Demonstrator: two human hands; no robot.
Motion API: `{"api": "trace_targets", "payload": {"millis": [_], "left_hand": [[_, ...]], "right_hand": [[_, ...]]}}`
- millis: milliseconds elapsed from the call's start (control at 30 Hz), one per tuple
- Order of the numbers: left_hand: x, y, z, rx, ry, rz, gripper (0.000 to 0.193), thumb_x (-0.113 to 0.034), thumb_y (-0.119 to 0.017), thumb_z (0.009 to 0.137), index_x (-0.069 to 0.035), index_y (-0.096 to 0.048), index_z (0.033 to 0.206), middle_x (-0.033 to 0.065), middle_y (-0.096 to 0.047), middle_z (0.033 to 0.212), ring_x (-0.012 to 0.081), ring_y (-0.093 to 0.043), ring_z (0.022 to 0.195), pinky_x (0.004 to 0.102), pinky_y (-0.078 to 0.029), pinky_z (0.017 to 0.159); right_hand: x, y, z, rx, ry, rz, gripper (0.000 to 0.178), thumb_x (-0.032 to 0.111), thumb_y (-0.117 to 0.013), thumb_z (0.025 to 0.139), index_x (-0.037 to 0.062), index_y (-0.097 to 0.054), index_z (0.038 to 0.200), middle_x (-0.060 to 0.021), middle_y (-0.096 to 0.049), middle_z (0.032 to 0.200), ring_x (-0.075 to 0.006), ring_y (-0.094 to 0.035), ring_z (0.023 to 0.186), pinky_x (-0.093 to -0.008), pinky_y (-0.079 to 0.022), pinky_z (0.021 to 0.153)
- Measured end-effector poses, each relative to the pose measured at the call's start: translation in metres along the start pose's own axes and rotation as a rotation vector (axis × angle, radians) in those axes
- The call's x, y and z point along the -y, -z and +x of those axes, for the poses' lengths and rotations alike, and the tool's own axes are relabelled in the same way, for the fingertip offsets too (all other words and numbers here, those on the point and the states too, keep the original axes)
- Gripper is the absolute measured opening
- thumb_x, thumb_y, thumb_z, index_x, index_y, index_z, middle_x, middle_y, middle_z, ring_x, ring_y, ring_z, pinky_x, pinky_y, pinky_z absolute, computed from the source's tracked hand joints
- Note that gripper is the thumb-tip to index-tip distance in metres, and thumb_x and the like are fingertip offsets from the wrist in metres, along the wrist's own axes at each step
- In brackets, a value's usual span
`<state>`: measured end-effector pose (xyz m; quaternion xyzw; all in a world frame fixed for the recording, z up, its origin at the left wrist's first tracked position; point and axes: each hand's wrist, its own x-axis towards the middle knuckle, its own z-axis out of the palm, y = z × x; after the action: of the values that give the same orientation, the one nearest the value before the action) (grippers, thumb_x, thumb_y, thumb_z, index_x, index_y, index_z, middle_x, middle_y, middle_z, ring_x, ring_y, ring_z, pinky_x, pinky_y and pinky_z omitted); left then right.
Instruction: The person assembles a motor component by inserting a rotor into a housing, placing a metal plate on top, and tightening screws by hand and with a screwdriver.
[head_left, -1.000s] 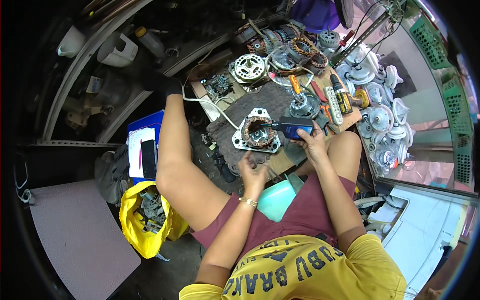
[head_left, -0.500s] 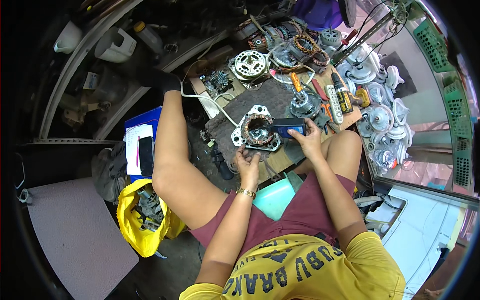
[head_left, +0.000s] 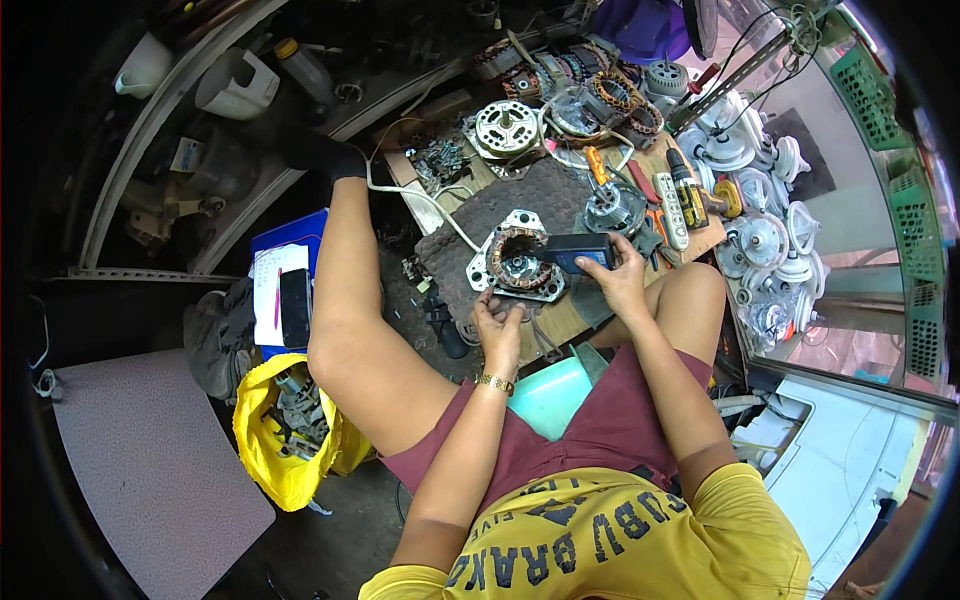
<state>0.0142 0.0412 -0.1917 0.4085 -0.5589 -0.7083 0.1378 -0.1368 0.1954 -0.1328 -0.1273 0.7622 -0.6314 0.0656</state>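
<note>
On the dark mat (head_left: 520, 192), touches the near edge of the motor stator (head_left: 517, 285) with the half-open left hand (head_left: 497, 328); holds a black boxy tool (head_left: 577, 249) at the stator's right in the curled right hand (head_left: 624, 280).

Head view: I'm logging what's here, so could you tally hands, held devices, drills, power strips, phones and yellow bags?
Hands: 2, left hand and right hand
Held dark device: 1
Drill: 1
Power strip: 1
Phone: 1
Yellow bag: 1
Total: 7
</note>
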Motion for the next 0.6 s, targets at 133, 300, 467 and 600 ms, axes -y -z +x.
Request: {"api": "trace_targets", "payload": {"millis": [133, 300, 467, 600], "left_hand": [[-0.0036, -0.0001, -0.0015, 0.014, 0.024, 0.026, 0.067, -0.011, -0.074, 0.081, -0.003, -0.043, 0.139, 0.0135, -0.045, 0.120, 0.0201, -0.053, 0.100, 0.0336, -0.050, 0.088], [-0.0023, 0.0022, -0.0004, 0.020, 0.009, 0.034, 0.067, -0.010, -0.074, 0.081, -0.002, -0.042, 0.139, 0.0139, -0.045, 0.121, 0.0196, -0.054, 0.100, 0.0327, -0.050, 0.086], [-0.0085, -0.0012, -0.0035, 0.028, 0.025, -0.022, 0.066, -0.006, -0.071, 0.082, 0.000, -0.040, 0.140, 0.0146, -0.043, 0.123, 0.0186, -0.055, 0.101, 0.0308, -0.052, 0.086], [-0.0100, -0.0007, -0.0042, 0.033, 0.027, -0.034, 0.067, -0.007, -0.072, 0.082, 0.000, -0.040, 0.140, 0.0147, -0.043, 0.123, 0.0192, -0.055, 0.102, 0.0318, -0.051, 0.086]], "right_hand": [[-0.0030, 0.0009, 0.0001, -0.004, -0.010, -0.018, 0.040, 0.003, -0.082, 0.077, -0.0010, -0.060, 0.110, -0.0044, -0.065, 0.100, -0.0096, -0.063, 0.087, -0.0248, -0.058, 0.073], [-0.0016, -0.0018, -0.0003, -0.006, -0.030, -0.014, 0.041, 0.003, -0.081, 0.078, -0.0013, -0.059, 0.112, -0.0049, -0.065, 0.101, -0.0101, -0.064, 0.087, -0.0249, -0.059, 0.071], [0.0005, -0.0024, -0.0009, -0.019, -0.031, 0.002, 0.042, 0.003, -0.082, 0.078, -0.0015, -0.059, 0.112, -0.0052, -0.065, 0.101, -0.0100, -0.064, 0.087, -0.0245, -0.059, 0.069], [0.0031, -0.0031, -0.0020, -0.023, -0.077, 0.032, 0.042, 0.003, -0.082, 0.077, -0.0015, -0.060, 0.112, -0.0050, -0.065, 0.101, -0.0100, -0.064, 0.088, -0.0247, -0.058, 0.073]]}}
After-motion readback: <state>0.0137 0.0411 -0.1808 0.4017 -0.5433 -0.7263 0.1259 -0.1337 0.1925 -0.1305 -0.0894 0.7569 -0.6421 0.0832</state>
